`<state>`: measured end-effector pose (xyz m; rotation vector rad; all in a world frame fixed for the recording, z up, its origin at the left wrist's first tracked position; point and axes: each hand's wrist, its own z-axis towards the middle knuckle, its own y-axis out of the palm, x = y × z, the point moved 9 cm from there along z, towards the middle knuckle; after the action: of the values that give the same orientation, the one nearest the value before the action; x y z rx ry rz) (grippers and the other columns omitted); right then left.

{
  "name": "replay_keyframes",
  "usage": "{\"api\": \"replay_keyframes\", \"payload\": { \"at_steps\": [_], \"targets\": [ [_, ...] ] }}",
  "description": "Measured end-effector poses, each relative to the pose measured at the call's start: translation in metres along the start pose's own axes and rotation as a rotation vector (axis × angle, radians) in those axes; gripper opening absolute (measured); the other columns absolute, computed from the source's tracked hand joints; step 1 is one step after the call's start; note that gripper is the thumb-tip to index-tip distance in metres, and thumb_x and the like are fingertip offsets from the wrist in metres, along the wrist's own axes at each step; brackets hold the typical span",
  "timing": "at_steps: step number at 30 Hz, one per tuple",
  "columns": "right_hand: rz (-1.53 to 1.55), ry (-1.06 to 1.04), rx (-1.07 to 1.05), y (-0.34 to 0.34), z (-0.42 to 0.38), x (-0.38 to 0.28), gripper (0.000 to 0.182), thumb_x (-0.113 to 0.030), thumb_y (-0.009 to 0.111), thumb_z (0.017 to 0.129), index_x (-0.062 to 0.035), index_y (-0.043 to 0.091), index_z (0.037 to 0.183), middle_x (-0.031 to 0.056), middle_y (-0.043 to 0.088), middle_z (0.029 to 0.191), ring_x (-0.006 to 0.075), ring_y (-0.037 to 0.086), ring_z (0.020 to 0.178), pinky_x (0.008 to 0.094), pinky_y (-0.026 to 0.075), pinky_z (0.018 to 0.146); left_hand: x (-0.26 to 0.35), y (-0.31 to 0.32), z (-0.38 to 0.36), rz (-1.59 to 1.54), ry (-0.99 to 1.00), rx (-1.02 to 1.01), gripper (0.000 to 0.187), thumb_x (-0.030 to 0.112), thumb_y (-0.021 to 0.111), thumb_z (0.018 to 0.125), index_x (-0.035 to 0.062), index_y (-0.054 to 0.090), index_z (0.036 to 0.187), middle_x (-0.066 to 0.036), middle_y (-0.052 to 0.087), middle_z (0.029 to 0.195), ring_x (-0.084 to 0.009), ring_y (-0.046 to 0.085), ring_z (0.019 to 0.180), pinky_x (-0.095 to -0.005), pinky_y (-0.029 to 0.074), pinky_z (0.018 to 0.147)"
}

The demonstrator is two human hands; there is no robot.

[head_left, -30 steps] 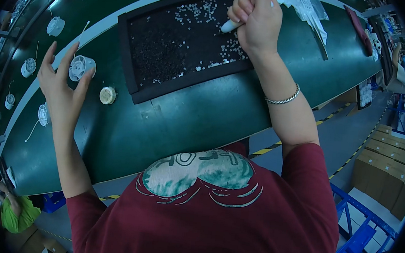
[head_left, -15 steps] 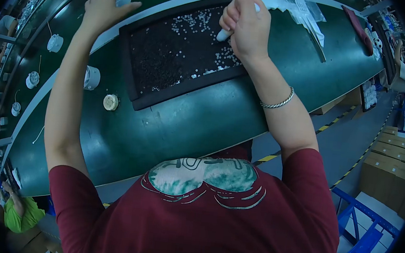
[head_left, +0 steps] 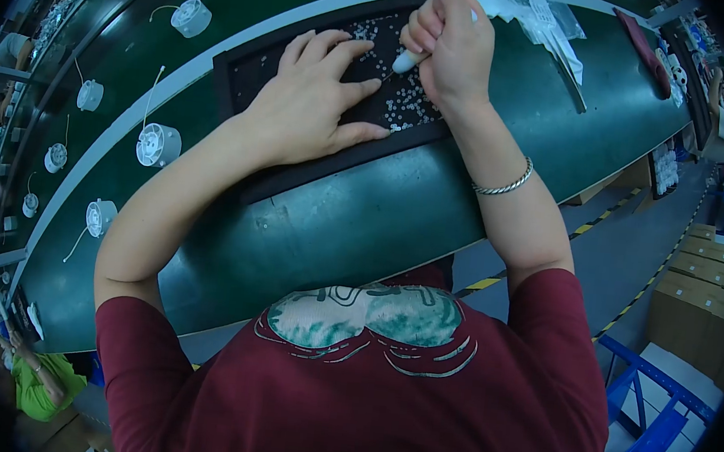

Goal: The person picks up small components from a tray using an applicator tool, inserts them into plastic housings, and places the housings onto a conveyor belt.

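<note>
My left hand (head_left: 309, 95) reaches over a shallow black tray (head_left: 315, 173), palm down with its fingers spread. Its fingertips are close to the small pale pieces (head_left: 409, 100) scattered in the tray; I see nothing held in it. Wrapped round a white, rod-shaped tool (head_left: 407, 61) with a rounded lower end is my right hand (head_left: 457, 48), above the tray's right part. What kind of tool it is I cannot make out for sure. My left hand and forearm hide much of the tray's left side.
White cylindrical parts with thin wires stand on the green bench (head_left: 337, 215), among them one white part (head_left: 159, 145) by my left forearm and another white part (head_left: 190, 18) farther back. Plastic bags (head_left: 539, 16) lie beyond my right hand. A person in green (head_left: 46, 383) is at lower left.
My left hand has come from the white part beyond the tray to the right, down over the tray. The white parts have shifted along the left side. My right hand keeps the tool.
</note>
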<state>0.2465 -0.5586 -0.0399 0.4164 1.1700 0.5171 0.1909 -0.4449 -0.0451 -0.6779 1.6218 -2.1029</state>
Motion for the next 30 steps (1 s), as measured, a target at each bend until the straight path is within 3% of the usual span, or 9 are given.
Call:
{"api": "replay_keyframes", "payload": {
  "at_steps": [6,12,13,15,17,20,23,27,30],
  "targets": [
    [-0.031,-0.037,-0.076,0.007,-0.003,-0.005,0.031,-0.024,0.051,0.095,-0.0063,0.043,0.071,-0.0019,0.037,0.053,0.0059,0.036,0.046,0.0222,0.031,0.044,0.003,-0.003,0.002,0.015,0.000,-0.017,0.048,0.045,0.062,0.080,0.0082,0.066,0.111,-0.016,0.045,0.131,-0.0341,0.034,0.127,-0.0476,0.023,0.108],
    [-0.146,-0.009,-0.042,0.013,-0.007,-0.004,0.036,-0.022,0.044,0.097,-0.0062,0.038,0.065,0.0001,0.032,0.052,0.0083,0.031,0.044,0.0239,0.029,0.044,-0.043,-0.034,0.002,0.036,-0.077,0.183,0.034,0.031,0.066,0.079,0.0110,0.067,0.107,-0.012,0.052,0.125,-0.0295,0.043,0.120,-0.0434,0.032,0.100],
    [-0.146,-0.007,-0.043,0.012,-0.007,-0.003,0.036,-0.022,0.044,0.097,-0.0062,0.038,0.065,0.0001,0.032,0.052,0.0083,0.031,0.044,0.0238,0.029,0.044,-0.065,-0.041,0.002,0.070,-0.147,0.185,0.033,0.027,0.066,0.081,0.0112,0.065,0.110,-0.012,0.051,0.128,-0.0318,0.044,0.121,-0.0409,0.035,0.100],
    [-0.150,-0.005,-0.047,0.012,-0.007,-0.003,0.036,-0.021,0.044,0.097,-0.0063,0.038,0.065,0.0001,0.032,0.052,0.0082,0.031,0.044,0.0237,0.029,0.044,-0.119,-0.046,-0.008,0.191,-0.275,0.189,0.042,0.033,0.064,0.083,0.0103,0.060,0.117,-0.013,0.051,0.128,-0.0310,0.047,0.119,-0.0411,0.038,0.098],
    [-0.161,-0.003,-0.054,0.012,-0.007,-0.003,0.035,-0.021,0.045,0.097,-0.0062,0.038,0.065,0.0000,0.032,0.052,0.0081,0.031,0.044,0.0237,0.029,0.044,-0.181,-0.043,-0.025,0.190,-0.456,0.182,0.047,0.040,0.066,0.079,0.0139,0.061,0.118,-0.013,0.054,0.125,-0.0315,0.049,0.118,-0.0471,0.041,0.095],
    [-0.103,0.000,-0.090,0.008,-0.005,0.001,0.035,-0.024,0.053,0.095,-0.0070,0.041,0.066,-0.0025,0.038,0.052,0.0050,0.035,0.044,0.0216,0.031,0.043,-0.248,-0.038,-0.058,0.327,-0.717,0.063,0.067,0.051,0.067,0.072,0.0175,0.053,0.129,-0.014,0.049,0.133,-0.0342,0.045,0.122,-0.0535,0.038,0.097],
    [-0.124,-0.009,-0.116,0.013,-0.007,0.000,0.036,-0.024,0.053,0.095,-0.0070,0.042,0.066,-0.0027,0.038,0.052,0.0047,0.036,0.045,0.0215,0.032,0.043,-0.279,-0.039,-0.086,0.413,-0.925,-0.024,0.074,0.054,0.069,0.070,0.0186,0.049,0.132,-0.016,0.045,0.136,-0.0376,0.044,0.123,-0.0568,0.036,0.097],
    [-0.167,-0.018,-0.120,0.011,-0.006,0.000,0.035,-0.023,0.050,0.096,-0.0068,0.041,0.066,-0.0021,0.036,0.052,0.0055,0.035,0.045,0.0221,0.031,0.043,-0.333,-0.003,-0.111,0.038,-0.976,-0.111,0.074,0.044,0.071,0.074,0.0120,0.045,0.135,-0.022,0.048,0.131,-0.0365,0.047,0.121,-0.0425,0.040,0.098],
    [-0.276,-0.036,-0.126,0.015,-0.009,-0.001,0.035,-0.020,0.043,0.098,-0.0066,0.037,0.066,-0.0006,0.032,0.053,0.0077,0.031,0.044,0.0234,0.029,0.044,-0.335,-0.007,-0.115,0.029,-0.953,-0.090,0.065,0.033,0.069,0.078,0.0098,0.047,0.134,-0.022,0.050,0.128,-0.0353,0.047,0.120,-0.0393,0.040,0.097]
  ]
}}
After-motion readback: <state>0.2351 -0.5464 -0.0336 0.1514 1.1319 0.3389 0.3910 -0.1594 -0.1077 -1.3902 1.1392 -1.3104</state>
